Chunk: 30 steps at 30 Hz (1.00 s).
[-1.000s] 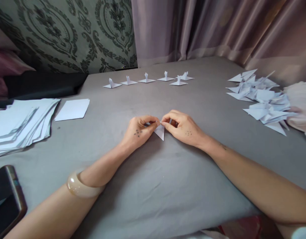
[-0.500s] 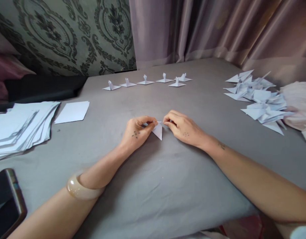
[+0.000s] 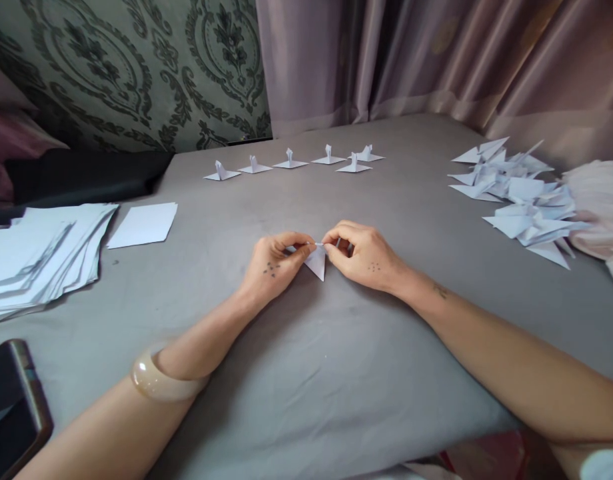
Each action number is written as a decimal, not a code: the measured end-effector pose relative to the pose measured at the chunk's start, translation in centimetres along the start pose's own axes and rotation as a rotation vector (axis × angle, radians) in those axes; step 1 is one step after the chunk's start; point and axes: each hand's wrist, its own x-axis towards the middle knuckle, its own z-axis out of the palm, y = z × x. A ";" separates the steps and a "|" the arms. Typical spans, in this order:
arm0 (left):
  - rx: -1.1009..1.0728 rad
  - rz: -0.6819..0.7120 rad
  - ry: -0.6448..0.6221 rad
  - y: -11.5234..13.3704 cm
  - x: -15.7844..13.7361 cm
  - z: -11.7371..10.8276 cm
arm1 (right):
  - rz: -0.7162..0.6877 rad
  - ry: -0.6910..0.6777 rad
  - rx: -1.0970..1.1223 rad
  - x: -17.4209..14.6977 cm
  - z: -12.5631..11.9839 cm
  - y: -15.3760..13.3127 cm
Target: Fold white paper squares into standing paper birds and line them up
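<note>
A small white folded paper (image 3: 316, 264) is held up over the grey cloth surface, one triangular flap pointing down toward me. My left hand (image 3: 279, 263) pinches it between thumb and forefinger from the left, and part of the paper is hidden behind those fingers. On the other side, my right hand (image 3: 359, 257) grips the paper's upper right tip with thumb and forefinger. The two hands are close together, with only a short bit of paper showing between their fingertips.
Several folded paper pieces (image 3: 289, 160) stand in a row at the back. A heap of folded paper birds (image 3: 526, 200) lies right, beside pale fabric (image 3: 596, 207). At left are stacked paper sheets (image 3: 46, 253), a smaller paper stack (image 3: 144, 225) and a phone (image 3: 16, 407).
My right hand has moved slightly left and closed its fingertips on the paper's tip, where a gap showed before. My left hand keeps its pinch in the same place.
</note>
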 end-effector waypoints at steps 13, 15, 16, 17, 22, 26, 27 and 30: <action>0.006 0.004 -0.002 0.0 -0.1 0.1 | 0.010 -0.017 -0.061 0.2 0.3 0.0; 0.016 -0.008 0.012 0.0 0.0 0.1 | 0.041 -0.007 -0.106 0.3 0.3 0.2; 0.021 -0.016 0.020 -0.1 0.0 0.1 | 0.062 0.004 -0.126 0.4 0.3 0.4; 0.026 -0.023 0.033 -0.1 0.0 0.1 | 0.084 0.021 -0.141 0.4 0.3 0.6; 0.085 -0.009 0.091 -0.4 0.0 0.0 | 0.195 0.156 -0.175 0.4 0.0 1.3; 0.192 -0.030 0.088 -0.6 -0.2 -0.2 | 0.201 0.227 -0.210 0.3 -0.4 2.0; 0.230 -0.041 0.094 -0.6 -0.2 -0.3 | 0.190 0.238 -0.213 0.3 -0.5 2.1; 0.318 -0.041 0.101 -0.5 -0.3 -0.5 | 0.178 0.260 -0.200 0.1 -0.7 2.1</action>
